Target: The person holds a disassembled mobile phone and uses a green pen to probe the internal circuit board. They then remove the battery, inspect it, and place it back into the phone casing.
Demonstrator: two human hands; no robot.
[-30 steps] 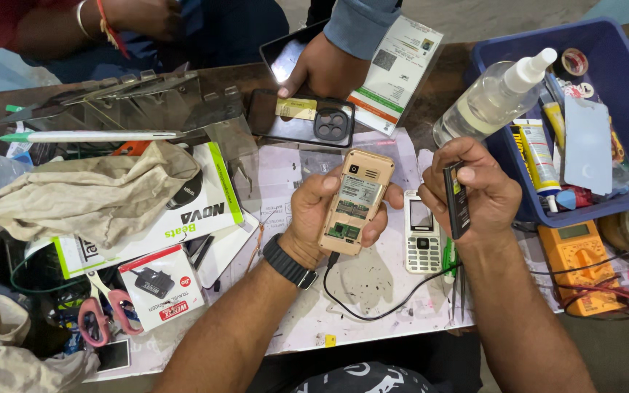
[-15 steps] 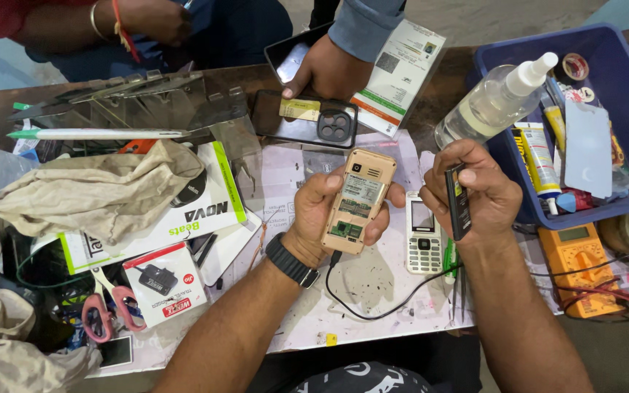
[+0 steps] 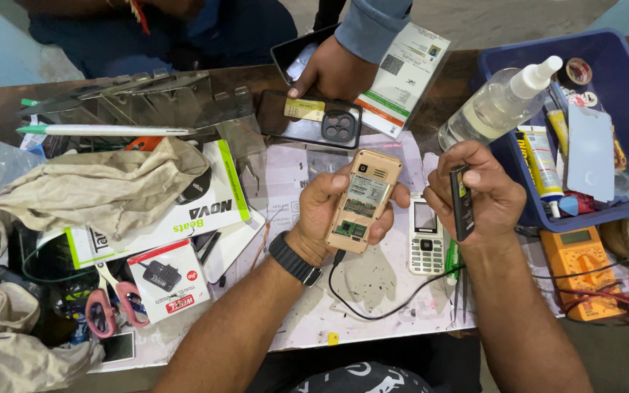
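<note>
Above the desk (image 3: pixel 373 320), the left hand (image 3: pixel 329 211) grips an open-backed gold phone (image 3: pixel 364 201), long axis tilted upright. Just right of it, the right hand (image 3: pixel 485 193) pinches a slim black battery (image 3: pixel 463 201), roughly parallel

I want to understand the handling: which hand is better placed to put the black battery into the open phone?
Likely the right hand: it already pinches the black battery beside the open phone, which the left hand grips back-up.
</note>
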